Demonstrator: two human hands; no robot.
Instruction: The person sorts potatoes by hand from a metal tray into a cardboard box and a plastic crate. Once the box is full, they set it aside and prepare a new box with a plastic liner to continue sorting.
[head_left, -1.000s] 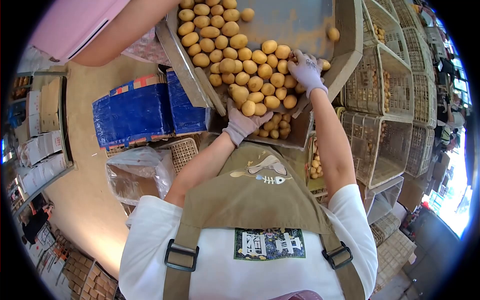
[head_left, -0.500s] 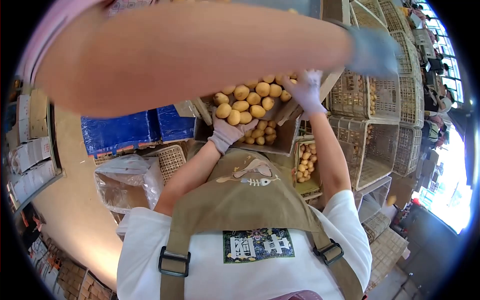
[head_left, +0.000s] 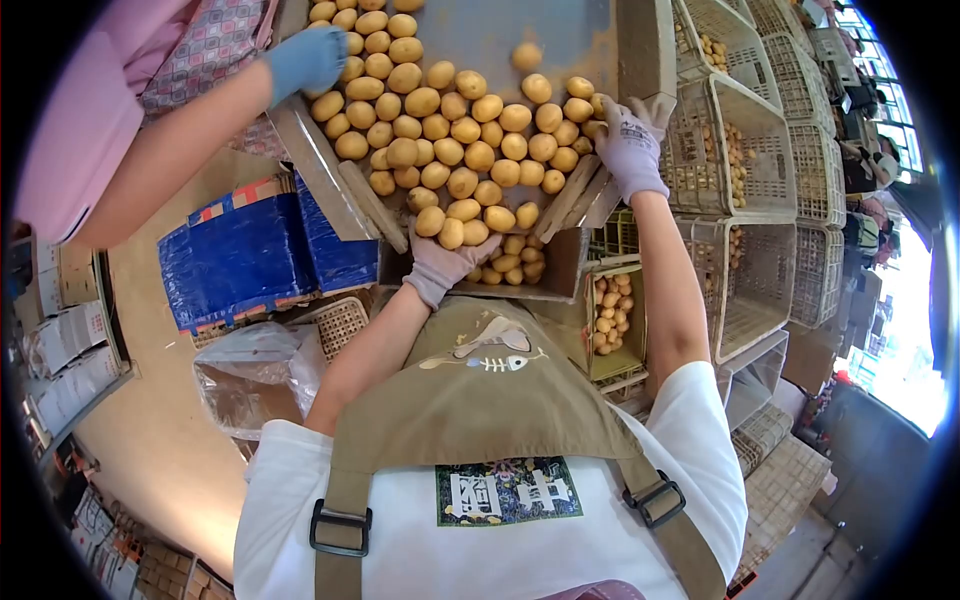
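Many yellow-brown, oval produce pieces that look like potatoes (head_left: 462,182) lie across a metal-bottomed sorting table (head_left: 480,50) with wooden side boards. At its narrowed front mouth, my left hand (head_left: 445,268), in a pale glove, is cupped around several front potatoes; its thumb points right and its fingertips are partly hidden by them. Below that hand, a bin (head_left: 562,275) holds more potatoes. My right hand (head_left: 632,145), also gloved, rests at the right side board with its fingers spread, their tips beside the potatoes at the edge.
A co-worker's blue-gloved hand (head_left: 308,65) reaches over the table's left side. Plastic crates (head_left: 750,150) stand stacked at right, some with potatoes. A small crate (head_left: 612,315) of potatoes sits by my right forearm. Blue-wrapped boxes (head_left: 240,255) and a plastic-lined box (head_left: 260,375) are at left.
The co-worker's arm, which crossed over the table, has drawn back to the left, uncovering the potatoes. My left hand stays at the mouth; my right hand remains at the right board.
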